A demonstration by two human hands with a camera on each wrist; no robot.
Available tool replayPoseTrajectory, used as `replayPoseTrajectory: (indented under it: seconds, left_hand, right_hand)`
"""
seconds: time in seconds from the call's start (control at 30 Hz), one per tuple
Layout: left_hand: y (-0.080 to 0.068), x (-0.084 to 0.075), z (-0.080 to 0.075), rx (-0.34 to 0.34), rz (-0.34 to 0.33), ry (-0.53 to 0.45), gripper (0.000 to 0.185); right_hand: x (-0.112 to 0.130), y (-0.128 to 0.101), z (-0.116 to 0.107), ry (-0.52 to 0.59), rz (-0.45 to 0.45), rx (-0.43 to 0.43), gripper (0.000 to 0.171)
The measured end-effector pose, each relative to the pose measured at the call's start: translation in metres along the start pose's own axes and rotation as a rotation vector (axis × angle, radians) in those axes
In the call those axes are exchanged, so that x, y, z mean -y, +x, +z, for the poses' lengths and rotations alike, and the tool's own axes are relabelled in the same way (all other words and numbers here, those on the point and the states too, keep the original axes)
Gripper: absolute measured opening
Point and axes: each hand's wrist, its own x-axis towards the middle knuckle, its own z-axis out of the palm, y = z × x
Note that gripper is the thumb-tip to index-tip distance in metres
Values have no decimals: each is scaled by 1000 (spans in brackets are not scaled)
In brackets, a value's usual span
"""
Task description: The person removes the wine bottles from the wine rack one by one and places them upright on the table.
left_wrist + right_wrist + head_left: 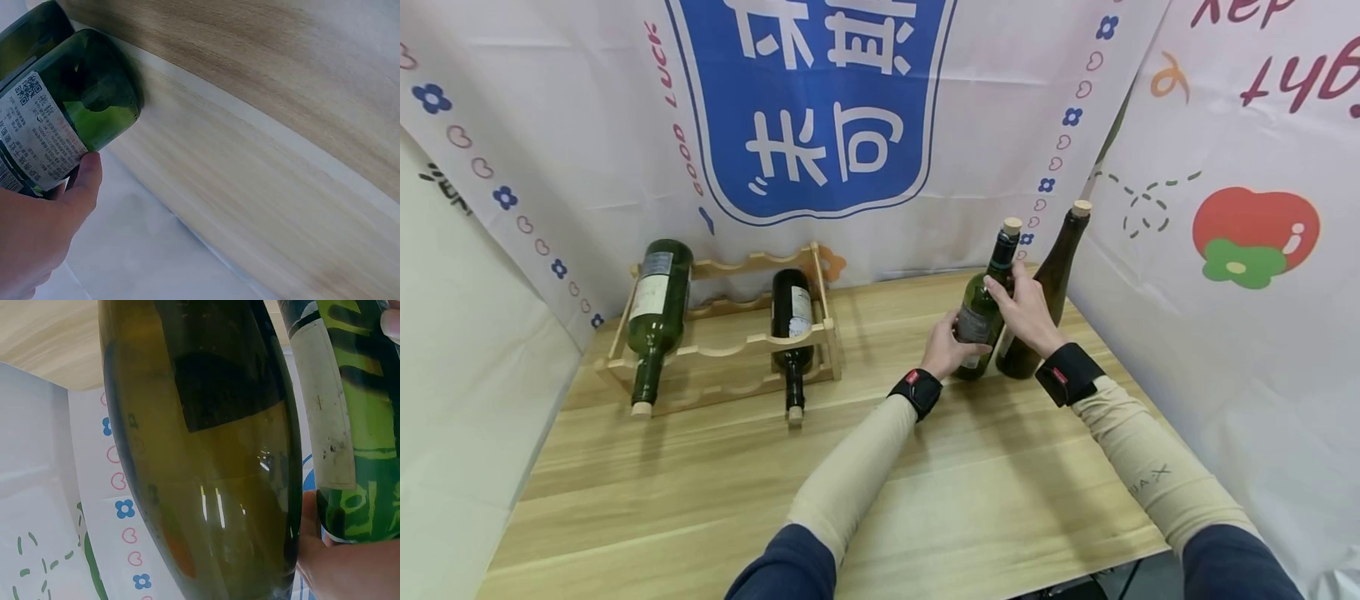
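Observation:
A green wine bottle (974, 323) with a cork and a grey label leans slightly at the far right of the wooden table (737, 492). My left hand (946, 346) grips its lower body; in the left wrist view the thumb (82, 185) lies on the label below the bottle's base (103, 100). My right hand (1026, 315) holds its shoulder just below the neck. A taller brown corked bottle (1062, 254) stands right behind it and fills the right wrist view (206, 456), with the green bottle (356, 425) beside it.
A wooden wine rack (730, 350) sits at the back left with two dark bottles lying in it, one on top (655, 308) and one lower (792, 321). Printed cloth banners (1225, 125) close in the back and right.

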Motion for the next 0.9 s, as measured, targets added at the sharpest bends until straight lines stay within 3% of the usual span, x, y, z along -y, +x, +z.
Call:
replayPoseTrajectory:
  seconds: [0.4, 0.63, 0.9]
  left_hand:
    - [0, 2, 8, 39, 6, -24, 71]
    - [-4, -3, 4, 55, 11, -64, 73]
    - [-12, 4, 4, 72, -23, -63, 70]
  right_hand:
    - [0, -4, 0, -31, -17, 3, 49]
    - [7, -6, -1, -54, -20, -10, 48]
    - [12, -11, 7, -111, -14, -69, 48]
